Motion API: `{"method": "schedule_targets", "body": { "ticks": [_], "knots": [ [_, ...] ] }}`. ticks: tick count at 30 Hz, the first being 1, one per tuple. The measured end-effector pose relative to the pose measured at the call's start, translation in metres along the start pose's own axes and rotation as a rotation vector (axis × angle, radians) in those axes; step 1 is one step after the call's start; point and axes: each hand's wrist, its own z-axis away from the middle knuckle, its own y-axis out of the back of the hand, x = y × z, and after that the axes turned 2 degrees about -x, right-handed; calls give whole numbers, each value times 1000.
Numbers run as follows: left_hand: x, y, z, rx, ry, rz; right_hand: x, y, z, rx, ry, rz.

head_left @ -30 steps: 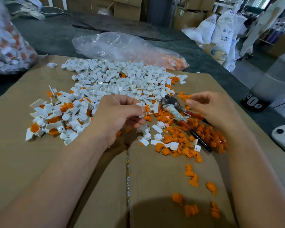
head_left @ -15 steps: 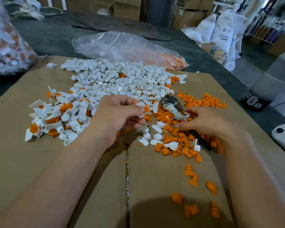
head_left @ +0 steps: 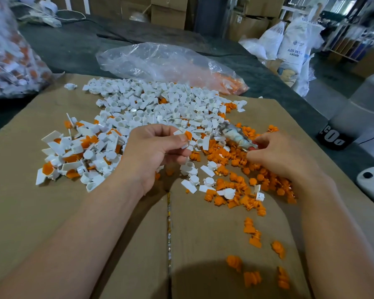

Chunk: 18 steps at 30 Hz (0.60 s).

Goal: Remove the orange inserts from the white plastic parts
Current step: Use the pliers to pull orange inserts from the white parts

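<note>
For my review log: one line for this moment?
left hand: pinches white part, orange insert in | right hand: grips pliers | stage: insert not yet pulled

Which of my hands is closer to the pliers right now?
Right. The right hand grips the pliers at their handle end; the left hand is off to their left, pinching a white part.

My left hand (head_left: 158, 152) is lifted, fingers curled, thumb and forefinger pinching a small white part (head_left: 178, 132) with its orange insert (head_left: 188, 134). My right hand (head_left: 276, 156) sits lower, back up, fingers curled round the handle of the pliers (head_left: 234, 134). Both bare forearms stretch forward, wrists well apart
</note>
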Motion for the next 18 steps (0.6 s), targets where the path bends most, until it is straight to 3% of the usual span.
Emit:
{"method": "schedule_targets", "body": {
  "ticks": [10,18],
  "knots": [
    [-6,-2,-4,71,-55,82,-18,-2,15,217,321,-92],
    [-5,0,-5,104,-142,185,-33,-10,22,121,488,-66]
  ]
}}
